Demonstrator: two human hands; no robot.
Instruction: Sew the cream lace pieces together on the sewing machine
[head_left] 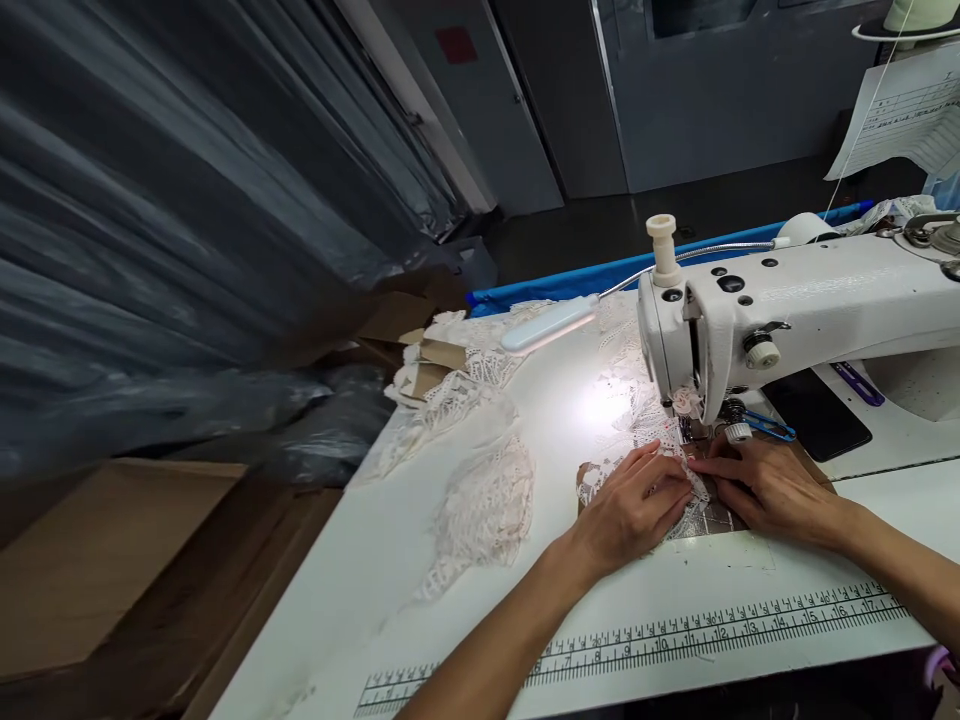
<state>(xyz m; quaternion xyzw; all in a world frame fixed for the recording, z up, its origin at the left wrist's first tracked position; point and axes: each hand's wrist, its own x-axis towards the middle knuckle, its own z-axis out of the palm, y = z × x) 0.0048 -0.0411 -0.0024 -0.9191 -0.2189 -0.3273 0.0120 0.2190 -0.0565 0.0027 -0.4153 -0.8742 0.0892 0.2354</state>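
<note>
A piece of white lace fabric [607, 472] lies under the needle end of a white sewing machine [817, 300]. My left hand [634, 500] is closed on the lace, its fingers bent and pressed together just in front of the presser foot [685, 430]. From the other side, my right hand [765, 488] pinches the lace edge between thumb and forefinger, close to my left fingertips. More of the lace runs back behind the needle, lit by a bright lamp [551, 325]. My palms hide part of the fabric.
A heap of lace [487, 500] lies left on the white table [337, 590]. Thread snips [772, 426] and a black phone [817, 412] sit beneath the machine arm. A ruler strip [675, 640] runs along the front edge. Cardboard boxes [112, 560] stand at the left.
</note>
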